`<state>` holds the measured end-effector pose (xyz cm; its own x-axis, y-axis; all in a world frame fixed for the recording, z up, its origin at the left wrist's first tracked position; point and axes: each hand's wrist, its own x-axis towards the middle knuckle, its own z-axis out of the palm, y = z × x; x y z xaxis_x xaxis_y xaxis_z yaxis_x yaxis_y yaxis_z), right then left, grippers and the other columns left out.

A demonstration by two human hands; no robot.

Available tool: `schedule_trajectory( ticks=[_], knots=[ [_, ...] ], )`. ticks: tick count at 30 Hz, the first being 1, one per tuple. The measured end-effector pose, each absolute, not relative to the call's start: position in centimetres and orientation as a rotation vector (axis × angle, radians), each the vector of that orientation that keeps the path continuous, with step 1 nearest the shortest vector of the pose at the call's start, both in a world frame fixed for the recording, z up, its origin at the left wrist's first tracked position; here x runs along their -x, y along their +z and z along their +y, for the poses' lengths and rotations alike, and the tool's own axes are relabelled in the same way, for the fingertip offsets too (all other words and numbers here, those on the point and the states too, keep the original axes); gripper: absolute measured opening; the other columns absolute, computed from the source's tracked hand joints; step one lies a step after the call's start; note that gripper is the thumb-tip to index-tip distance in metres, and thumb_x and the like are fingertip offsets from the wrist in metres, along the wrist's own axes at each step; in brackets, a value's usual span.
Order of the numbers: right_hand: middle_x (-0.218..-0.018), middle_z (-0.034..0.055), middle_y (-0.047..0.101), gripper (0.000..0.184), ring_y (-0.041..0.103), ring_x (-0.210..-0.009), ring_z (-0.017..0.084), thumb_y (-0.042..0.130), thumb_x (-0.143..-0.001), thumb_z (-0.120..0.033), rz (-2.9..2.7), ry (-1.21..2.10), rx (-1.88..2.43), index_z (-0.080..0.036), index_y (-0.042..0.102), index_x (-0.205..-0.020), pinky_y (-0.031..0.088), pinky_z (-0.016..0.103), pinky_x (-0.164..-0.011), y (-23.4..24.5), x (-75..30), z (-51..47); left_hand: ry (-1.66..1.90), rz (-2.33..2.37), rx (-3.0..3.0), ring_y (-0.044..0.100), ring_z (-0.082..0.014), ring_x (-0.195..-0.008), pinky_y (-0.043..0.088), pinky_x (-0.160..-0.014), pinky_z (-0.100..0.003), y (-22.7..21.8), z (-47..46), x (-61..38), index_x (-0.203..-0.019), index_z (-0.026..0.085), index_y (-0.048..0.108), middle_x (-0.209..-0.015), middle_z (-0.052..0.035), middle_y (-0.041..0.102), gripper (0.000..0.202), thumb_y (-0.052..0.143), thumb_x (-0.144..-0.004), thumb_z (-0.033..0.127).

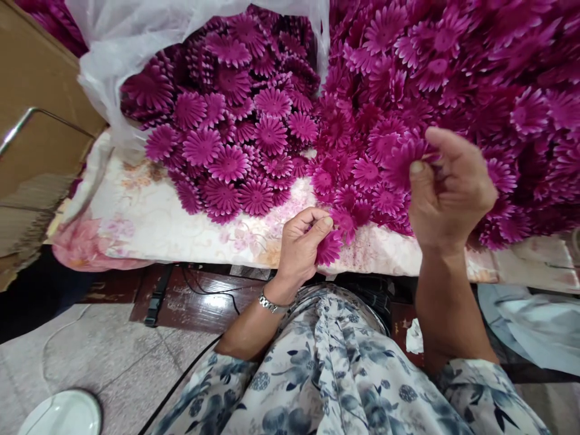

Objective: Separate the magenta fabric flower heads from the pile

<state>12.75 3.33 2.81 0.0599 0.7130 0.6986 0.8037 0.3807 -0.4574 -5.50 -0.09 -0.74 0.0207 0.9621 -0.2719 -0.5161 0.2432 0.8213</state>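
My left hand [303,241] is pinched over the table's front edge, thumb against fingers, gripping a magenta artificial flower [329,248] that hangs below the fingertips. Further right and higher, my right hand [448,187] holds another magenta petal piece [405,163] between thumb and fingers, in front of a big heap of the same flowers [435,72]. To the left, a second pile of flat magenta flower pieces [229,163] spills out of a white plastic bag [118,42]. Whether either hand holds one piece or several layers, I cannot make out.
A cream floral cloth [149,223] covers the table. At the left stands a cardboard box [40,78] with a metal rod [27,127]. Below lie a dark red wooden surface [199,296] and a black strap buckle [156,305]. A round white object [63,414] rests on the tiled floor.
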Motion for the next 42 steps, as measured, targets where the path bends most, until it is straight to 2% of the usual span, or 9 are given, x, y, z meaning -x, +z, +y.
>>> schedule_trajectory(
  ticks=[3, 9, 13, 20, 22, 26, 29, 31, 42],
  knots=[
    [-0.104, 0.0062, 0.065, 0.029, 0.063, -0.087, 0.017, 0.057, -0.087, -0.026, -1.666, -0.186, 1.355, -0.023, 0.059, -0.116, 0.053, 0.032, -0.08, 4.5, -13.0, 5.4, 1.248, 0.954, -0.591, 0.041, -0.0041, -0.049, 0.035, -0.05, -0.016, -0.8, -0.1, 5.4, -0.063, 0.016, 0.063, -0.055, 0.0052, 0.052, 0.025, 0.081, -0.059, 0.032],
    [-0.09, 0.0001, 0.063, 0.019, 0.061, -0.079, 0.012, 0.058, -0.085, -0.023, -1.629, -0.149, 1.305, -0.023, 0.062, -0.103, 0.054, 0.031, -0.074, 4.7, -12.8, 6.9, 1.215, 0.964, -0.579, 0.041, -0.0039, -0.05, 0.033, -0.049, -0.015, -0.8, -0.1, 5.3, -0.063, 0.015, 0.063, -0.056, 0.0049, 0.053, 0.024, 0.08, -0.061, 0.032],
    [-0.089, -0.0019, 0.061, 0.016, 0.058, -0.079, 0.01, 0.054, -0.088, -0.03, -1.599, -0.026, 1.29, -0.026, 0.061, -0.102, 0.053, 0.03, -0.076, 3.9, -13.1, 7.1, 1.187, 0.952, -0.573, 0.041, -0.0036, -0.05, 0.033, -0.049, -0.015, -0.7, -0.2, 5.1, -0.064, 0.015, 0.062, -0.056, 0.0052, 0.051, 0.025, 0.08, -0.061, 0.033],
    [-0.078, -0.0011, 0.061, 0.024, 0.056, -0.065, 0.009, 0.051, -0.089, -0.04, -1.585, 0.145, 1.309, -0.023, 0.063, -0.101, 0.05, 0.025, -0.063, 3.6, -12.5, 6.3, 1.24, 0.955, -0.641, 0.045, -0.0048, -0.054, 0.038, -0.053, -0.016, -0.3, 0.6, 4.3, -0.069, 0.016, 0.065, -0.06, 0.0041, 0.056, 0.019, 0.077, -0.064, 0.03],
    [-0.078, -0.0002, 0.064, 0.024, 0.058, -0.067, 0.01, 0.051, -0.09, -0.039, -1.602, 0.177, 1.317, -0.022, 0.064, -0.099, 0.051, 0.025, -0.064, 3.6, -11.9, 5.6, 1.267, 0.948, -0.742, 0.047, -0.0057, -0.056, 0.039, -0.055, -0.017, -0.3, 1.3, 4.0, -0.077, 0.018, 0.068, -0.062, 0.0037, 0.057, 0.014, 0.074, -0.068, 0.026],
    [-0.079, 0.0, 0.067, 0.021, 0.061, -0.069, 0.01, 0.052, -0.09, -0.036, -1.641, 0.212, 1.335, -0.021, 0.065, -0.095, 0.051, 0.024, -0.065, 3.7, -11.1, 4.2, 1.301, 0.969, -0.907, 0.041, -0.0063, -0.052, 0.035, -0.051, -0.018, -0.6, 2.3, 3.9, -0.11, 0.026, 0.066, -0.059, 0.006, 0.052, 0.036, 0.07, -0.074, 0.023],
    [-0.079, -0.0006, 0.068, 0.018, 0.06, -0.064, 0.009, 0.053, -0.089, -0.032, -1.674, 0.236, 1.335, -0.021, 0.066, -0.095, 0.049, 0.022, -0.06, 3.5, -10.8, 3.3, 1.304, 1.001, -0.974, 0.05, -0.0074, -0.06, 0.041, -0.058, -0.019, -0.5, 2.0, 4.1, -0.087, 0.021, 0.072, -0.068, 0.002, 0.062, 0.014, 0.071, -0.074, 0.026],
    [-0.08, -0.0007, 0.068, 0.017, 0.059, -0.064, 0.008, 0.053, -0.089, -0.03, -1.692, 0.266, 1.32, -0.02, 0.066, -0.095, 0.048, 0.02, -0.058, 3.3, -10.6, 2.8, 1.244, 0.957, -0.954, 0.053, -0.0077, -0.063, 0.043, -0.061, -0.019, -0.2, 1.5, 4.1, -0.075, 0.019, 0.071, -0.073, 0.0011, 0.065, 0.011, 0.073, -0.071, 0.028],
    [-0.075, -0.0018, 0.065, 0.018, 0.052, -0.056, 0.006, 0.053, -0.089, -0.029, -1.702, 0.456, 1.27, -0.02, 0.066, -0.096, 0.042, 0.02, -0.053, 2.3, -9.8, 1.7, 1.241, 0.889, -0.77, 0.047, -0.0059, -0.054, 0.04, -0.055, -0.019, 0.3, 0.9, 4.2, -0.064, 0.018, 0.067, -0.06, 0.0043, 0.058, 0.017, 0.079, -0.063, 0.03]
  ],
)
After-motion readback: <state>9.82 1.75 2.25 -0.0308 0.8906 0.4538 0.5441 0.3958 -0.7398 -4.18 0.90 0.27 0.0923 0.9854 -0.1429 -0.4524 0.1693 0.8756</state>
